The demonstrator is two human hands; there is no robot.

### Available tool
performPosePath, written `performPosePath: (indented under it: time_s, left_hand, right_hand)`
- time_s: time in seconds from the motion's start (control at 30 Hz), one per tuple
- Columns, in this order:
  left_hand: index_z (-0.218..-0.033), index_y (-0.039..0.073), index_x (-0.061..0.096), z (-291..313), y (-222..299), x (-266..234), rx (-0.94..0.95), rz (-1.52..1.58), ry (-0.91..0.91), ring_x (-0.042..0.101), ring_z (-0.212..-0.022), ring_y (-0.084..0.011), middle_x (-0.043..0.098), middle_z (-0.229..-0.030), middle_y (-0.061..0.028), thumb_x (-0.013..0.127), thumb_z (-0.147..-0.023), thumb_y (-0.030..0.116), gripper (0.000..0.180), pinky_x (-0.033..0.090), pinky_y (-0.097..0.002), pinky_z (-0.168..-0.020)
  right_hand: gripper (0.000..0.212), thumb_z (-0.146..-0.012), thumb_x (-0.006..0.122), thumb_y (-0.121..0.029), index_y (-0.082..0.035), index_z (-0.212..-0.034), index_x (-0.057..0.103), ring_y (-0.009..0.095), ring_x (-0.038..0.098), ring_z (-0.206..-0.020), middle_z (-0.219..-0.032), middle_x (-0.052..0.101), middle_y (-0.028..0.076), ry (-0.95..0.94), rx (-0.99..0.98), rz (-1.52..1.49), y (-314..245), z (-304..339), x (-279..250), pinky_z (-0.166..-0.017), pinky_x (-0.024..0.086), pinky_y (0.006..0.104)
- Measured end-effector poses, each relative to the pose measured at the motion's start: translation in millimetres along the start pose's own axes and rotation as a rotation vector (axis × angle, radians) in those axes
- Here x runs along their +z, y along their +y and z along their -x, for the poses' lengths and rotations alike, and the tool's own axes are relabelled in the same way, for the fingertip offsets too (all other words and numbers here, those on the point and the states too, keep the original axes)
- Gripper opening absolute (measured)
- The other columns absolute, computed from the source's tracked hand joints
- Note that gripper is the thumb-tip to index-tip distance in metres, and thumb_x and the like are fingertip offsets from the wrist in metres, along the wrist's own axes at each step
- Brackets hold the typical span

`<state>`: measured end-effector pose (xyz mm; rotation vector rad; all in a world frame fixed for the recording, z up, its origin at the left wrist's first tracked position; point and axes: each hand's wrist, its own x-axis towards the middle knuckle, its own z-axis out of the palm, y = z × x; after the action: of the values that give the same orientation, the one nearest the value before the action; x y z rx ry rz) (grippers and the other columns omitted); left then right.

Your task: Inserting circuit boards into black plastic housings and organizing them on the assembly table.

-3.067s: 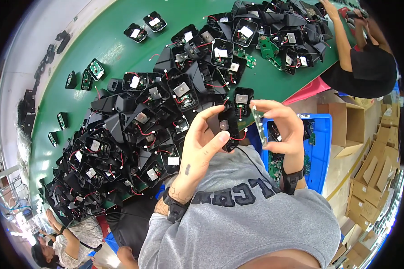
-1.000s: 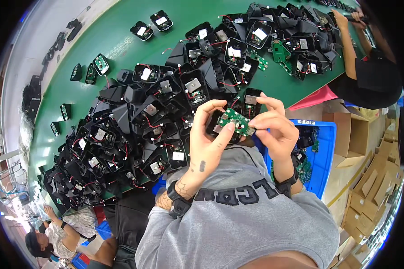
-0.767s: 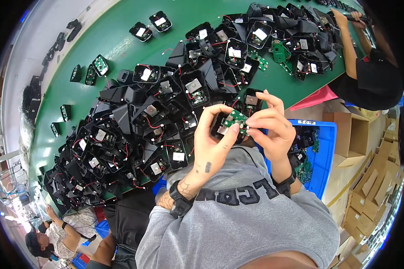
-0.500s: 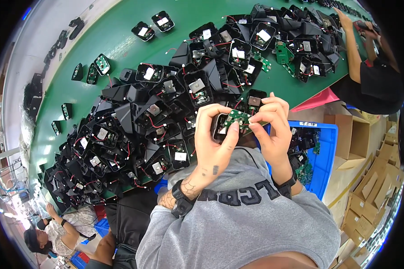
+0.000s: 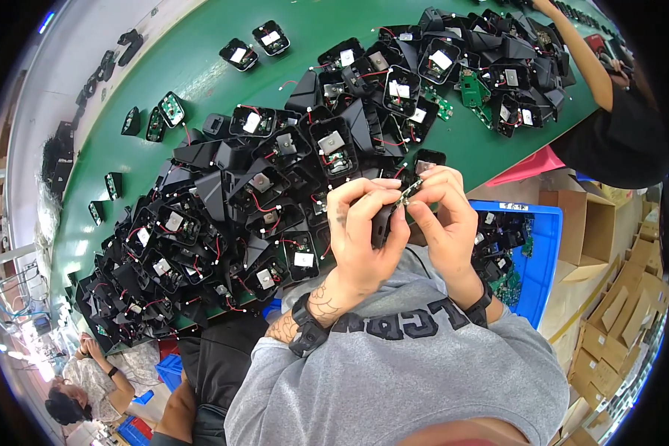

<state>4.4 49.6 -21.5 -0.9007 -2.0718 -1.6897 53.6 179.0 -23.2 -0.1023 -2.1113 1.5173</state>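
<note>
The left hand curls round a black case, thumb on the near side and fingers arched over the far side. The right hand pinches a small green board between its thumb and fingertips. Both hands meet in front of the chest, just off the near edge of the green table; board and case are together between them, the board at the case's far right side. Whether the two touch is hidden by the fingers.

The left grip looks meant to steady the case, while the light pinch at the board's rim probably spares its parts and lets it be angled finely. Working this close to the heap and the blue bin seems to suit a short reach: the heap of like cases lies to the left and far side, and the bin, with boards and dark parts in it, stands near on the right.

The board is seen almost edge-on, its visible long edge slanting from near left to far right. The case is tipped up, its long axis running roughly near to far, leaning right at the far end; where its hollow side faces, I cannot tell.
</note>
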Motion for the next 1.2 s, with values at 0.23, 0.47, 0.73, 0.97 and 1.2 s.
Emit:
performPosePath:
  time_s: [0.23,0.47,0.73,0.97,1.2]
  left_hand:
    - [-0.107,0.001,0.051,2.0,2.3,5.6,0.054,-0.001,0.000,0.064,-0.093,-0.0271,0.047,-0.105,-0.0136,0.067,-0.076,-0.008,0.036,0.051,-0.0333,-0.079]
    - [-0.108,0.001,0.049,10.7,3.6,14.2,0.046,0.136,0.057,0.063,-0.096,-0.0291,0.046,-0.106,-0.0138,0.069,-0.075,-0.008,0.039,0.052,-0.0357,-0.082]
    - [-0.106,0.000,0.051,10.6,3.2,12.0,0.053,0.220,0.032,0.061,-0.101,-0.0310,0.053,-0.108,-0.0167,0.067,-0.075,-0.008,0.036,0.051,-0.0388,-0.088]
    - [-0.108,0.000,0.052,15.9,7.5,18.1,0.058,0.195,0.069,0.060,-0.102,-0.0300,0.055,-0.108,-0.0171,0.069,-0.074,-0.005,0.038,0.050,-0.0392,-0.089]
    - [-0.106,0.001,0.053,15.8,7.1,16.5,0.080,0.143,0.067,0.059,-0.098,-0.0282,0.057,-0.103,-0.0161,0.069,-0.071,-0.006,0.039,0.050,-0.0375,-0.088]
  right_hand:
    - [0.011,-0.082,0.070,-0.007,-0.002,-0.083,0.061,0.022,0.050,-0.099,-0.088,0.055,0.006,0.088,0.037,-0.186,9.4,9.6,11.6,-0.093,0.038,0.0361]
    - [0.009,-0.083,0.067,-0.002,-0.002,-0.085,0.059,0.024,0.051,-0.102,-0.091,0.052,0.007,0.160,-0.008,-0.245,3.6,11.0,13.4,-0.096,0.039,0.0384]
    - [0.010,-0.091,0.057,-0.005,0.000,-0.084,0.053,0.027,0.051,-0.109,-0.092,0.048,0.009,0.138,-0.002,-0.300,7.8,13.4,13.7,-0.096,0.048,0.0481]
    - [0.007,-0.085,0.065,0.000,-0.002,-0.086,0.058,0.026,0.054,-0.108,-0.092,0.051,0.008,0.155,0.035,-0.411,8.6,14.1,13.8,-0.091,0.047,0.0365]
    - [0.014,-0.087,0.065,-0.008,-0.001,-0.079,0.056,0.025,0.049,-0.111,-0.089,0.050,0.007,-0.016,0.138,-0.515,16.9,3.9,-0.4,-0.094,0.050,0.0454]
